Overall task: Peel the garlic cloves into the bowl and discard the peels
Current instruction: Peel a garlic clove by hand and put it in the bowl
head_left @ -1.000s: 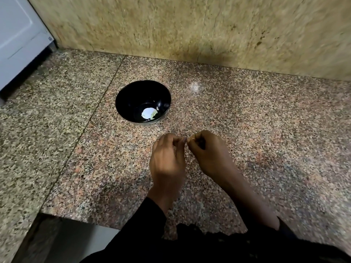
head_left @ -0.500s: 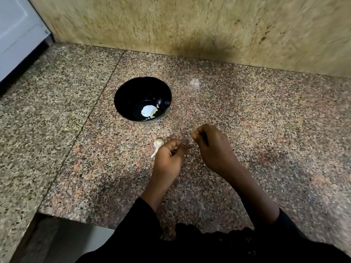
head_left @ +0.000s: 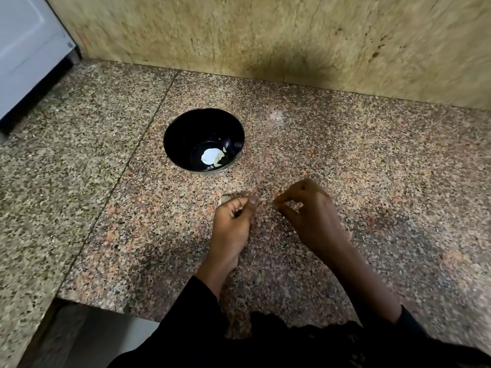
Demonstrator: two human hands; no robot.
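A black bowl (head_left: 204, 139) stands on the granite counter with pale peeled garlic (head_left: 212, 156) at its bottom. In front of it my left hand (head_left: 233, 224) has its fingers curled round a garlic clove (head_left: 225, 200), whose pale end pokes out to the left of the fingers. My right hand (head_left: 310, 216) is just to the right, thumb and forefinger pinched together on what looks like a small strip of peel (head_left: 276, 201). The two hands are a little apart. Most of the clove is hidden in my fist.
The speckled granite counter (head_left: 372, 181) runs back to a beige stone wall (head_left: 265, 35). A white appliance (head_left: 26, 49) stands at the far left. The counter's front edge (head_left: 87, 301) drops off at the lower left.
My hands were joined on the clove a second ago; they have pulled apart, the right one drawing to the right. The view has tilted slightly.
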